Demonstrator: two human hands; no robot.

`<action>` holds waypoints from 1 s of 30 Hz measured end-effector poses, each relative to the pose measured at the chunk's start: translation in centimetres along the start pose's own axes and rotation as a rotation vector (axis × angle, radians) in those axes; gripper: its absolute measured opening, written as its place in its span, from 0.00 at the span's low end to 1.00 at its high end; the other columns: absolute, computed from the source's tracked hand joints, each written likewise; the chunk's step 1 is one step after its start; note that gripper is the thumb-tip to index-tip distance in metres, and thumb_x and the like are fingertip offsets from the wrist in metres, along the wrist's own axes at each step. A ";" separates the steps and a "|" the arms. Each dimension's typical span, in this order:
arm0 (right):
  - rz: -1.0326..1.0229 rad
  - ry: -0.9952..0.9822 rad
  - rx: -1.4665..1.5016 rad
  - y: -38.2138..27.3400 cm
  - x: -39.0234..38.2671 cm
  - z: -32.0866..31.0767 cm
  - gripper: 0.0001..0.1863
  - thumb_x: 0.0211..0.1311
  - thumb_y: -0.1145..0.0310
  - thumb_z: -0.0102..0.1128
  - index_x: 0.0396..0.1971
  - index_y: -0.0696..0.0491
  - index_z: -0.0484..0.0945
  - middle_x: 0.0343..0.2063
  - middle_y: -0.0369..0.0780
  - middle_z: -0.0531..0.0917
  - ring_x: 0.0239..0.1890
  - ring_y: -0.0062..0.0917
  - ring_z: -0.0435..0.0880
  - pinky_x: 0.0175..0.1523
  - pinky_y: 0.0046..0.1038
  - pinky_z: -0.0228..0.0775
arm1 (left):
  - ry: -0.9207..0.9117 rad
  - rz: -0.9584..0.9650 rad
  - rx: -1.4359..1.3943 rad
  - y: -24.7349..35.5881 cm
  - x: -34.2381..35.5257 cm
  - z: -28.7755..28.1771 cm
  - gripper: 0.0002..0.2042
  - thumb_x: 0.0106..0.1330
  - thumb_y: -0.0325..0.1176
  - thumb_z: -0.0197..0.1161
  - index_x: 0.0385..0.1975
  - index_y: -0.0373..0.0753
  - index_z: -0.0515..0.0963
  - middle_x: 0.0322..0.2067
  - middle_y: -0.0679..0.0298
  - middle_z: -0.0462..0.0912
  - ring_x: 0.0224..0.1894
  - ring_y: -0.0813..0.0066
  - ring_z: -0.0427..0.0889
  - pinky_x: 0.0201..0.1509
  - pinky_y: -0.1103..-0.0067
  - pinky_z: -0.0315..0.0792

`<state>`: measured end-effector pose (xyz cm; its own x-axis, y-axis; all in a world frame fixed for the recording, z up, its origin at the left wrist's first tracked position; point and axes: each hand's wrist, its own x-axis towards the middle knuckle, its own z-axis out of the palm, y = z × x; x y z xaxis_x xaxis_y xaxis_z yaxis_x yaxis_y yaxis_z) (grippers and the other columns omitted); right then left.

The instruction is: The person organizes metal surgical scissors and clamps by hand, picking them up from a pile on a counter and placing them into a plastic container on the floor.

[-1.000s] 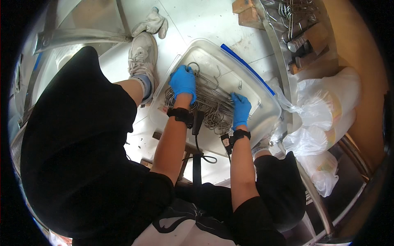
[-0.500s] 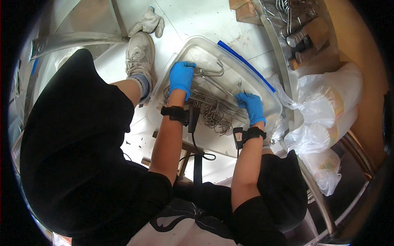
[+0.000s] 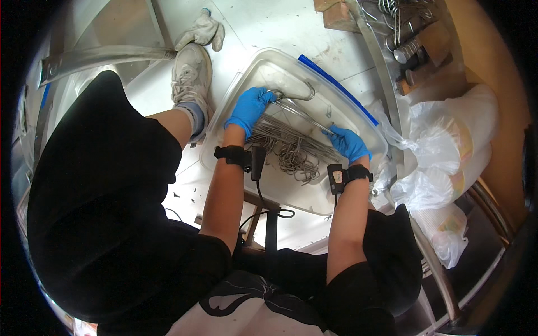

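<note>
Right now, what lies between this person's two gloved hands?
In the head view, a slim metal piece spans the gap from the left hand to the right hand, above other metal rods in the translucent bin.

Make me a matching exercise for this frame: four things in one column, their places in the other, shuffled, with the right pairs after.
Things:
1. Left hand
2. Right hand
3. Loose grey glove
4. White plastic bags

Places:
A. On the floor, just beyond the toe of the shoe
B. At the right end of the held metal rods
C. To the right of the clear plastic tub
D. At the left end of the held metal rods

Pairs: 1-D, 2-B, 3-A, 4-C
</note>
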<state>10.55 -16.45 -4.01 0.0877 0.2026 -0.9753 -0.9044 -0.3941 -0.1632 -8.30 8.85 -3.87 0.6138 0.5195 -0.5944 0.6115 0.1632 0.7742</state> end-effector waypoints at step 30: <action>-0.719 0.243 0.291 4.2 0.6 5.6 0.12 0.56 0.75 0.54 0.40 0.63 0.73 0.30 0.42 0.78 0.29 0.25 0.80 0.37 0.24 0.75 | 0.511 -0.086 -0.846 0.6 2.6 3.1 0.06 0.61 0.29 0.55 0.30 0.30 0.73 0.24 0.63 0.76 0.26 0.77 0.75 0.33 0.84 0.71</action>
<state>4.46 -13.01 -4.43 0.7463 0.1044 -0.6574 -0.6620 0.0137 -0.7494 -4.83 7.71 -5.59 0.1736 0.7447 -0.6444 -0.0362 0.6587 0.7515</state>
